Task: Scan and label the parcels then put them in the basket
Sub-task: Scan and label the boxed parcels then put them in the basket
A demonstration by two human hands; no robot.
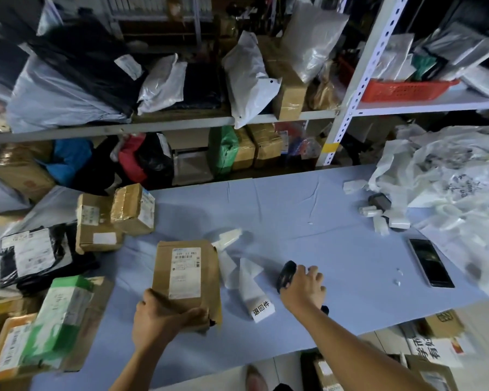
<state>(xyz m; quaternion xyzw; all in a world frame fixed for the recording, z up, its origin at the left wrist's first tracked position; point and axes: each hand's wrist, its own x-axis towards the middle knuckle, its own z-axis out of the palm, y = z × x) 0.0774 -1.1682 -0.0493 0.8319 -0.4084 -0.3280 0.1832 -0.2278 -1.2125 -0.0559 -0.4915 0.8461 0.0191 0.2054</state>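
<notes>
Crowded steel shelves (153,125) back a pale-blue covered table (322,221), where a flat brown kraft-paper parcel with a white label (185,275) lies towards the front edge. It looks light, fairly stiff and creased, so it is best taken by its near end, clear of the label. Left hand (158,323) grips that end. The right hand (305,289), arm outstretched, curls over a black handheld scanner (287,273) just beside the parcel.

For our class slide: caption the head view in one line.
Left hand holds a brown parcel on the blue table; right hand grips the black scanner.
</notes>
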